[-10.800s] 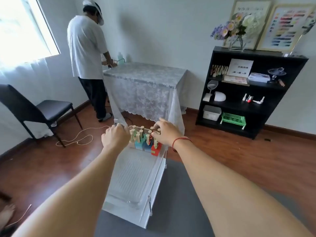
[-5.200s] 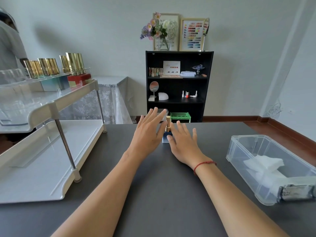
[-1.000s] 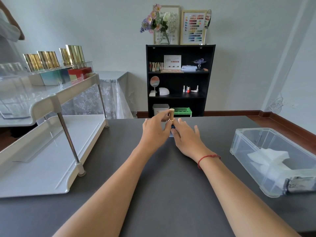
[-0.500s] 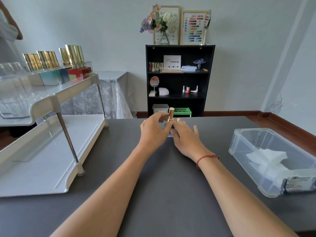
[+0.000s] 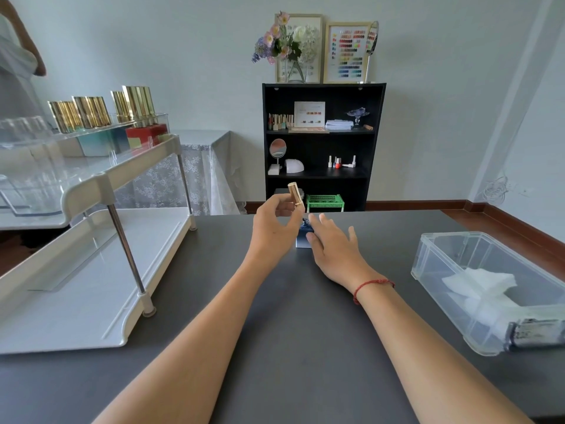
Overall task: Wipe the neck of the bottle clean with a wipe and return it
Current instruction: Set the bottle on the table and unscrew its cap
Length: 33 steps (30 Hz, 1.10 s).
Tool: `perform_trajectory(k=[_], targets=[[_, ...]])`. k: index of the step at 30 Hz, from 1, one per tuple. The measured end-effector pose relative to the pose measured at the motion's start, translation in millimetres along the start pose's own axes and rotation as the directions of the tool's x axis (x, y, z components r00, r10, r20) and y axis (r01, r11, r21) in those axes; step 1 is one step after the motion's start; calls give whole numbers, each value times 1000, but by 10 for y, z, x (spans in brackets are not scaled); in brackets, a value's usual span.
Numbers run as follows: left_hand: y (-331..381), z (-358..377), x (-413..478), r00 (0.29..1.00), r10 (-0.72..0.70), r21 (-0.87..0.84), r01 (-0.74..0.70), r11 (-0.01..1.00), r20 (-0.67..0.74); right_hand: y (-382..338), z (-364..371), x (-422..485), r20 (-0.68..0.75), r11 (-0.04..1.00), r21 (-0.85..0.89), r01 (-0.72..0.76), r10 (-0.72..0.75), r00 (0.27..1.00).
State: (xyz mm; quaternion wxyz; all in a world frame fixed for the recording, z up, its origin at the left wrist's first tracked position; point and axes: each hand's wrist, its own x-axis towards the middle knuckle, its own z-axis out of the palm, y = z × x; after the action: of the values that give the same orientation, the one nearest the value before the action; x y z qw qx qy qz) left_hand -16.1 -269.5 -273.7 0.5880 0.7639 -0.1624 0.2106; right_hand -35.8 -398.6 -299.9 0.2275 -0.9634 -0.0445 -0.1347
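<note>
Pinching the gold cap, the left hand holds it tilted above the worktop, fingers clamped. The right hand rests with straight fingers against the blue bottle standing there.

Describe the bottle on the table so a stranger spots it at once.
Start at the dark grey table; near its far edge, between the left hand and right hand, stands a square blue nail polish bottle. Unlike the gold-capped bottles on the white rack, it is uncapped, its gold cap held in the left hand.
</note>
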Motion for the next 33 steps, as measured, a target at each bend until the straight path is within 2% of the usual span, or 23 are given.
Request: perform_trajectory(k=[8, 20, 25, 33], targets=[[57, -64, 34, 996, -25, -75, 18, 997, -88, -25, -18, -4, 13, 1000, -26, -8, 9, 1000], [59, -132, 57, 947, -300, -320, 249, 914, -119, -34, -43, -24, 22, 999, -25, -28, 29, 999], [29, -180, 57, 940, -316, -343, 257, 903, -128, -36, -46, -30, 19, 999, -26, -26, 26, 999], [-54, -246, 38, 952, -256, -218, 217, 952, -170, -23, -41, -28, 11, 1000, -21, -17, 17, 1000]])
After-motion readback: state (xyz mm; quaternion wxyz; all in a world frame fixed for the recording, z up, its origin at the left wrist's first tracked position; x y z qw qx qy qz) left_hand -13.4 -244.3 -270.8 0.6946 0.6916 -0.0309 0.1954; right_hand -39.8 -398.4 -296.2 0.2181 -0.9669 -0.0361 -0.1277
